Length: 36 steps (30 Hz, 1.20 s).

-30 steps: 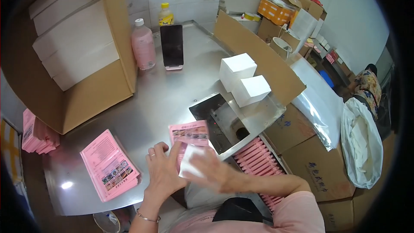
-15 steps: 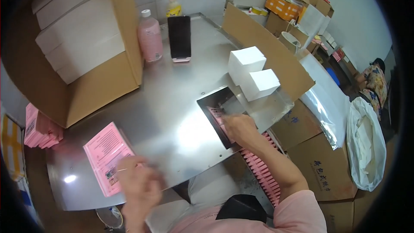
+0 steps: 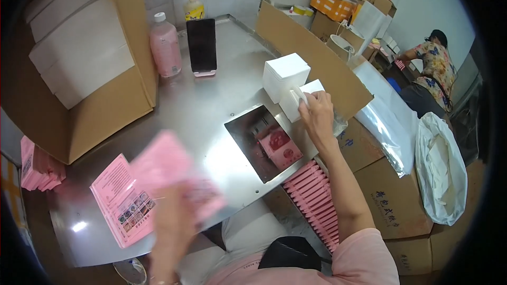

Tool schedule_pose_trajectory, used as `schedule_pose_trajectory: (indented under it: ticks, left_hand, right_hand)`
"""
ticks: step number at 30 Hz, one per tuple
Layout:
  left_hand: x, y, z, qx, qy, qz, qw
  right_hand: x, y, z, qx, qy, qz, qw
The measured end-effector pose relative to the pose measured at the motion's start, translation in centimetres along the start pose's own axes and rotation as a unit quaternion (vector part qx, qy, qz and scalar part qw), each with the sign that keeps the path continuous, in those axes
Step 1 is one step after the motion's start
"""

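My left hand (image 3: 177, 216), smeared by motion, holds a pink printed packet (image 3: 163, 158) above the near left of the metal table. Beneath it lies a stack of pink printed packets (image 3: 119, 195) with small round pictures on them. My right hand (image 3: 319, 111) reaches to two white block-shaped stacks (image 3: 285, 76) on the right of the table. Its fingers are pinched on a thin white folded piece (image 3: 299, 95) at the nearer stack, which the hand partly covers. Between the hands, a rectangular opening (image 3: 259, 153) in the table has a pink packet (image 3: 280, 146) lying in it.
A cardboard box (image 3: 113, 121) with white blocks stands at the left, pink packets (image 3: 39, 166) beside it. A pink bottle (image 3: 166, 47) and phone (image 3: 202, 47) stand behind. Pink packets in a row (image 3: 314, 200) sit below the right edge. Another person (image 3: 435, 68) bends at the far right.
My right hand has left the opening and moved up to the white stacks. A pink packet now shows in the opening. My left hand has lifted a pink packet off the stack.
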<state>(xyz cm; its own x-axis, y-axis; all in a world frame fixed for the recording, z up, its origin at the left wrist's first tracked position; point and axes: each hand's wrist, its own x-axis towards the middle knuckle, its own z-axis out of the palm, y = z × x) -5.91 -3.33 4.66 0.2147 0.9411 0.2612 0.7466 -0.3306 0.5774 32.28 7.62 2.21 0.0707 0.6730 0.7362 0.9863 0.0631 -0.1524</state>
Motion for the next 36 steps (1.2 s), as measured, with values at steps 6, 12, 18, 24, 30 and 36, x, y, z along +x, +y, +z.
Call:
schedule_pose_trajectory:
  ticks: [6,12,18,24,30,36]
  left_hand:
    - [1.7,2.1,7.4,0.033,0.009,0.167,0.985]
    - [1.5,0.9,7.5,0.012,0.007,0.190,0.982]
    - [1.7,1.9,7.3,-0.012,-0.019,0.208,0.978]
    - [1.3,0.5,6.5,-0.076,-0.019,0.212,0.974]
    - [1.1,1.0,6.3,-0.040,-0.025,0.193,0.980]
    - [1.0,0.9,6.6,-0.008,-0.023,0.209,0.978]
  right_hand:
    - [0.6,-0.3,-0.6,0.007,-0.021,0.025,0.999]
    - [1.1,1.3,-0.8,0.070,-0.034,0.087,0.993]
    - [-0.1,-0.4,-1.4,0.008,0.026,0.019,0.999]
    - [-0.9,-6.0,-3.1,0.038,0.053,-0.115,0.991]
    - [2.3,-1.0,-4.0,-0.084,0.094,-0.024,0.992]
    - [-0.1,-1.4,-0.1,-0.019,0.037,-0.003,0.999]
